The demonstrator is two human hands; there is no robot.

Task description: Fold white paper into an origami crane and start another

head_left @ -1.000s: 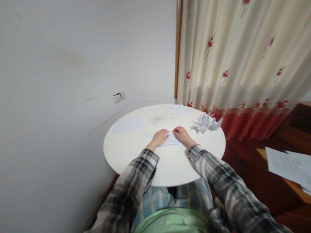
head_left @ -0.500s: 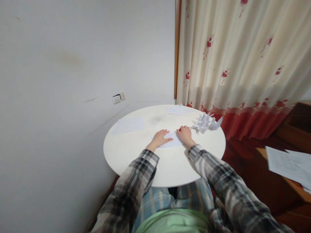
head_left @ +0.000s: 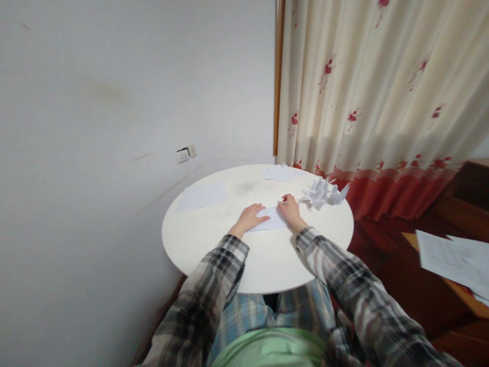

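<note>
A folded white sheet of paper (head_left: 272, 220) lies near the middle of a round white table (head_left: 214, 244). My left hand (head_left: 250, 216) rests flat on the sheet's left part, fingers stretched out. My right hand (head_left: 290, 209) presses on the sheet's upper right corner with curled fingers. Just right of that hand sit several folded white paper cranes (head_left: 323, 192).
A flat white sheet (head_left: 201, 196) lies at the table's left rear, and more folded paper (head_left: 280, 173) at the far edge. A wall with a socket (head_left: 184, 153) stands behind, a flowered curtain (head_left: 367, 102) to the right. Printed sheets (head_left: 451, 262) lie on a wooden surface at the right.
My right hand has slid to the right along the sheet's upper edge, from its middle to its right corner. My left hand has stayed flat on the sheet.
</note>
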